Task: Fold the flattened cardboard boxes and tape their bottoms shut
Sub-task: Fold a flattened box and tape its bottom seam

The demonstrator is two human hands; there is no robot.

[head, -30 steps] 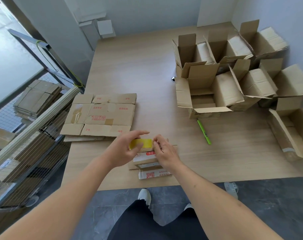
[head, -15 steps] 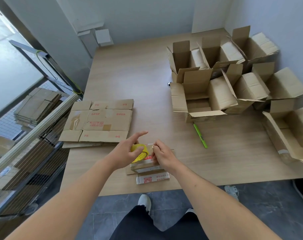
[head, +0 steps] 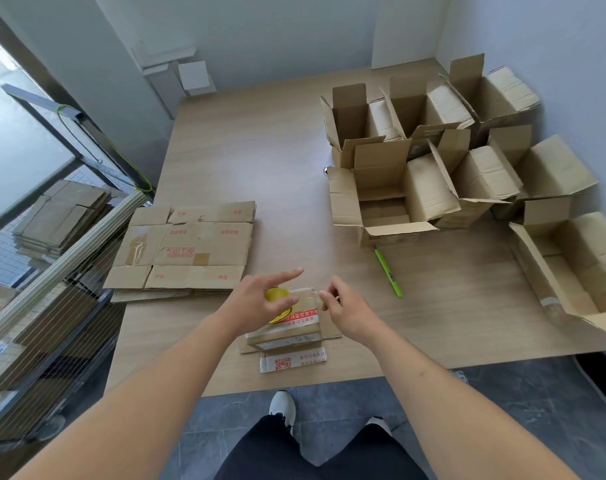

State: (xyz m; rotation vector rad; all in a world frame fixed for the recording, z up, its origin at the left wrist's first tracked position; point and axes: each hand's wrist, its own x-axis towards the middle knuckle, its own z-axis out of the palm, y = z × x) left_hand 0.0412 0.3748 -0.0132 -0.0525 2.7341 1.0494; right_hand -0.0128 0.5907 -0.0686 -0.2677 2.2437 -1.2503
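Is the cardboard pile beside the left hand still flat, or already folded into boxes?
Flat. The cardboard pile lies spread on the table, flaps level, no walls raised.

two hands (head: 260, 301), one tape roll (head: 276, 295), one pen (head: 388, 273)

- Yellow tape roll (head: 276, 295) mostly hidden behind left hand (head: 256, 301); only part showed.
- Tape strip toward right hand (head: 346, 308) too faint to tell if pinched.
- Box (head: 578, 271) at right cut off by frame edge.
- Red print on flattened boxes (head: 183, 251) too small to read.
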